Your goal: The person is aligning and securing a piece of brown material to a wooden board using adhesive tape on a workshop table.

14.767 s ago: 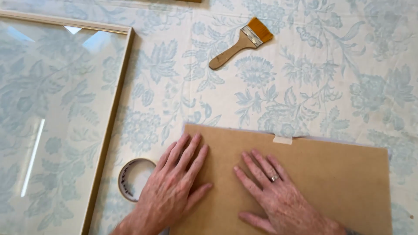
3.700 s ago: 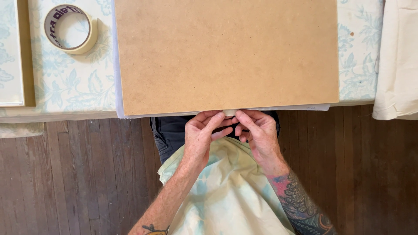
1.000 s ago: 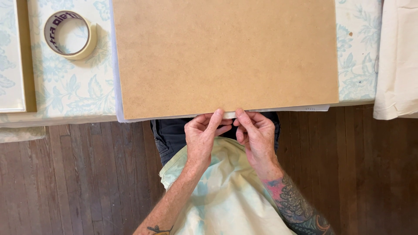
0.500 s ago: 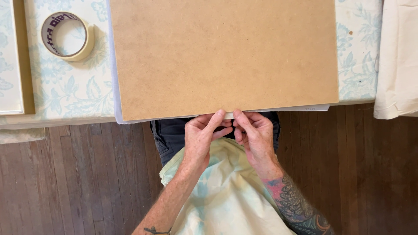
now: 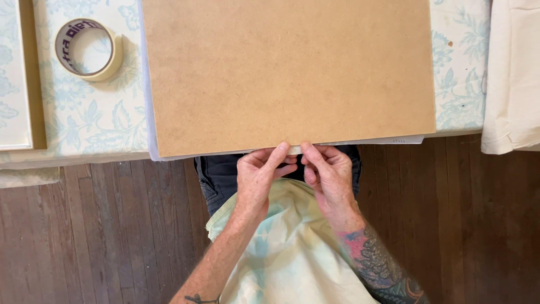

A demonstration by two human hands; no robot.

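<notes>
Head view, board: brown fibreboard panel (image 5: 287,73), matte, rectangular, lying flat, its long axis running left-right, near edge overhanging the table (image 5: 90,124).
Tab: pale tape strip (image 5: 294,149) at that edge, just ahead of both hands.
Left hand (image 5: 260,174): pinching the tab.
Right hand (image 5: 327,174): pinching alongside, equally near.
Periphery: tape roll (image 5: 87,49), well left.

A: Home craft or framing corner, not a shop.

B: Evidence?

A: Worn dark wooden plank floor (image 5: 101,225) from 6 to 9 o'clock. Table under a pale blue floral cloth (image 5: 90,121). Large brown fibreboard backing panel (image 5: 287,73) at 12. Cream roll of masking tape (image 5: 87,49) at 10. Pale wooden frame edge (image 5: 35,73) at 9. Folded cream fabric (image 5: 514,79) at 3.
</notes>
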